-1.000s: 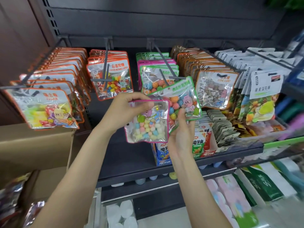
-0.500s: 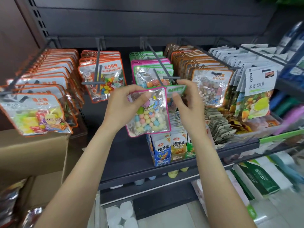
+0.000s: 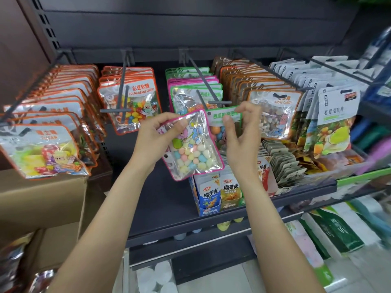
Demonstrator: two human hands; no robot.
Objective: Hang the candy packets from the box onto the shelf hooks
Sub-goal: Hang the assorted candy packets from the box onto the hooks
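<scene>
Pink-edged packet (image 3: 193,148) pinched by left hand (image 3: 157,140)

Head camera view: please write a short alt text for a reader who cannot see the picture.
A person's left hand grips a pink-edged packet of pastel candies while the right hand pinches a green-edged packet just below the tip of a shelf hook. Rows of candy packets hang on neighbouring hooks, and a cardboard box sits at the left.
</scene>
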